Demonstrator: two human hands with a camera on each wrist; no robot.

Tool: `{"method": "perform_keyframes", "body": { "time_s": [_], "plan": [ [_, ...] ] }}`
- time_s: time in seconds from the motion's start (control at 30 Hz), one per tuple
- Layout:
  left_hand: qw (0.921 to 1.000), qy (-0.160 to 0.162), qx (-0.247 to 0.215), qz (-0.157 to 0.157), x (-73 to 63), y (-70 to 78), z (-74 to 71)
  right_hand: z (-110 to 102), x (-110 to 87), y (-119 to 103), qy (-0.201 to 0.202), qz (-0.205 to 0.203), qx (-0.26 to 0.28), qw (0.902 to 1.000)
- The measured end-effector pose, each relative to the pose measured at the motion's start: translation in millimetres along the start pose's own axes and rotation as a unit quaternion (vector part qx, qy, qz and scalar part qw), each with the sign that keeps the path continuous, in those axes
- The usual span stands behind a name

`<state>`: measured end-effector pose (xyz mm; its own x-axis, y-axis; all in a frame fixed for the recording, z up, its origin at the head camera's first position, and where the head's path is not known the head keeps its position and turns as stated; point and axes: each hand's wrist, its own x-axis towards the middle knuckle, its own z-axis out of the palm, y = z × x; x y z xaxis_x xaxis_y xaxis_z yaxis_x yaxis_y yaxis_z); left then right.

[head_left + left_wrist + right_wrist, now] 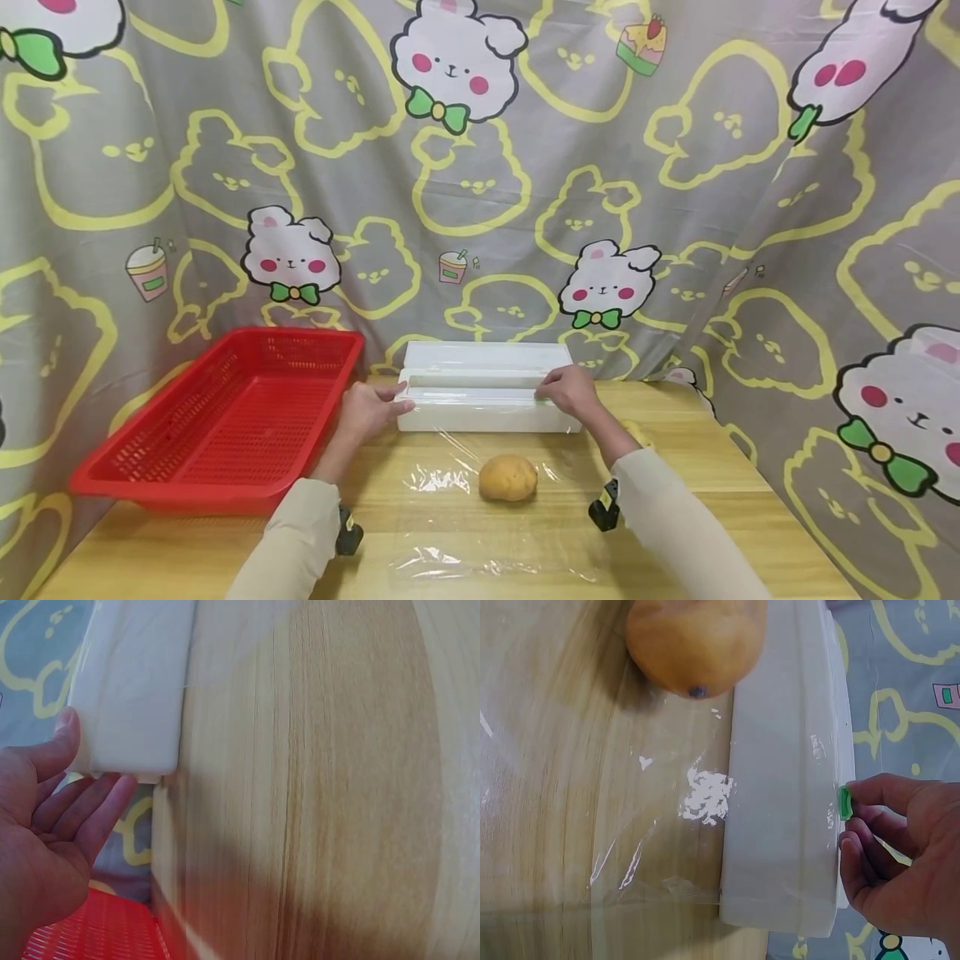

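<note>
We see the left hand (367,411), fingers loose, apparently steadying the box (489,419); the right hand (573,392) pinches a green tab (845,803).

head: bright, even light; white glare on plastic film (435,479) | left wrist: dimmer; soft-edged shadow, reddish cast on table (352,750) | right wrist: blown-out highlights, slightly soft detail

The box (487,419) is white, the basket (251,425) red, the fruit (508,478) yellow-orange, the curtain (360,187) grey (yellow-outlined cartoons).
</note>
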<state>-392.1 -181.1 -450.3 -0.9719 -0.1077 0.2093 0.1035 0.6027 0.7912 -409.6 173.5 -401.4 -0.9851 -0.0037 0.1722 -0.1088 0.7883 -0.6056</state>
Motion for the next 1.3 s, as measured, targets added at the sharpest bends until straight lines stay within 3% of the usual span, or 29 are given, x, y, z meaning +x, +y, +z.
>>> {"method": "perform_keyframes", "body": {
  "time_s": [0.57,0.93,1.1,1.3],
  "plan": [
    [0.9996,-0.016,-0.01,-0.023,1.2,1.7,1.2,-11.9,-0.6,6.8,-0.016,0.019,-0.02,0.9995],
    [0.9997,-0.003,-0.001,-0.023,-0.3,2.1,2.0,-12.0,-0.7,9.7,-0.005,0.096,-0.059,0.9936],
    [0.9998,0.002,0.001,-0.021,-0.4,1.9,1.6,-10.9,0.7,11.9,-0.012,0.09,-0.089,0.9919],
    [0.9997,-0.002,-0.007,-0.024,0.1,0.9,-0.4,-14.6,0.9,16.1,-0.015,0.068,-0.08,0.9944]
  ]
}}
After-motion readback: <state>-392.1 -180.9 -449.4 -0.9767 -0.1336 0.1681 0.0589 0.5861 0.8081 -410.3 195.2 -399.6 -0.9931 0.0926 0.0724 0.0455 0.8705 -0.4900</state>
